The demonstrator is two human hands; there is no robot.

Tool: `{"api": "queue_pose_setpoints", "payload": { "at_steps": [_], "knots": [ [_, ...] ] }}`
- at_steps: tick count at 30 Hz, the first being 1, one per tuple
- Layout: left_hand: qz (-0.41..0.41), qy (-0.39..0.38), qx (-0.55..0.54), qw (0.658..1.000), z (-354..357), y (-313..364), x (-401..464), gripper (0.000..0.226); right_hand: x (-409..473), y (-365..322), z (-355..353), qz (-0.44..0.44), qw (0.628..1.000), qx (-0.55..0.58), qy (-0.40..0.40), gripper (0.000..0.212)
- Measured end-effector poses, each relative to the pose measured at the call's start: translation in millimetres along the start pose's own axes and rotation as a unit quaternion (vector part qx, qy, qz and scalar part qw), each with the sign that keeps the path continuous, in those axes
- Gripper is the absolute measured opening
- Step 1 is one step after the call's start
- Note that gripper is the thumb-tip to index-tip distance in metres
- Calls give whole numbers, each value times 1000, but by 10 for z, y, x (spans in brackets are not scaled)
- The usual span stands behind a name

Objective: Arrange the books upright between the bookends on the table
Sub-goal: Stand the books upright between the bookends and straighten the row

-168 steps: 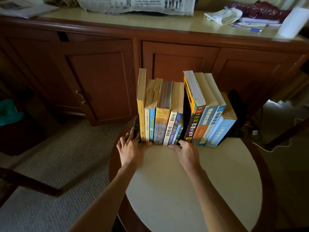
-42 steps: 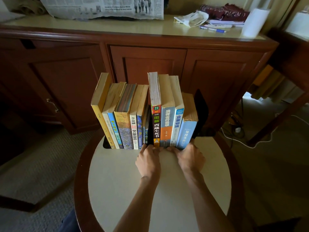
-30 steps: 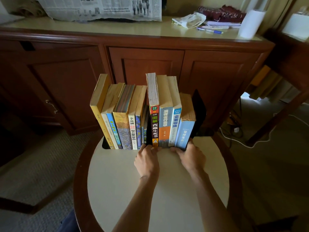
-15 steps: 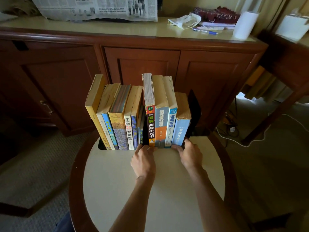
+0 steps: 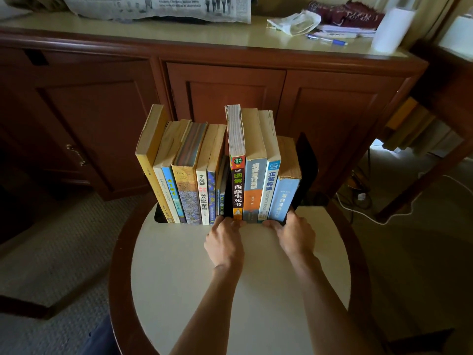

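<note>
A row of books (image 5: 220, 170) stands spine-out at the far edge of the round table (image 5: 179, 290). The left group, from the tall yellow book (image 5: 151, 165) inward, leans slightly to the right; the right group, from the black-spined book (image 5: 237, 185) to the pale blue book (image 5: 284, 198), stands close to upright. Between the two groups sit a few thin volumes, set lower and partly shadowed (titles not legible).

The right black bookend (image 5: 305, 165) stands directly against the pale blue book. The left bookend (image 5: 160, 216) shows only as a dark base at the foot of the yellow book.

The left hand (image 5: 224, 242) rests on the table with fingers curled at the foot of the black-spined book, touching its lower edge. The right hand (image 5: 294, 234) has its fingers curled at the bottom of the pale blue book and the base of the right bookend; whether it grips or merely presses cannot be told.

Behind the table stands a wooden cabinet (image 5: 225, 88) carrying a newspaper (image 5: 163, 6), a blue pen (image 5: 330, 40) and a white roll (image 5: 390, 29).
</note>
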State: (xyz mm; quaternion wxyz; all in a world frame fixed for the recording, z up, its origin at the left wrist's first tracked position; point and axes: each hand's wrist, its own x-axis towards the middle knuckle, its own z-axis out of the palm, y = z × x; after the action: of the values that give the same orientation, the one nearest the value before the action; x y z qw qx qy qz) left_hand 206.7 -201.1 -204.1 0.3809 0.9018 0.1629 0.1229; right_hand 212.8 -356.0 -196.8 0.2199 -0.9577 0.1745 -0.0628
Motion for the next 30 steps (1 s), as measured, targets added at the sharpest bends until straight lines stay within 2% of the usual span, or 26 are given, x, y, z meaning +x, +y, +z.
{"api": "queue_pose_setpoints", "payload": {
  "at_steps": [19,23,27,30],
  "knots": [
    [19,-12,10,1000,6,-50,-9,20,8,9,24,-1,1000,-16,-8,57],
    [24,-58,-3,998,-140,-22,-70,18,-176,-41,1,21,999,40,12,56],
    [88,-98,-42,990,-359,-246,-366,15,-516,-52,61,29,996,82,37,52],
    [191,-133,-32,972,-558,-536,-705,15,-870,-135,30,23,999,13,33,50]
  ]
}}
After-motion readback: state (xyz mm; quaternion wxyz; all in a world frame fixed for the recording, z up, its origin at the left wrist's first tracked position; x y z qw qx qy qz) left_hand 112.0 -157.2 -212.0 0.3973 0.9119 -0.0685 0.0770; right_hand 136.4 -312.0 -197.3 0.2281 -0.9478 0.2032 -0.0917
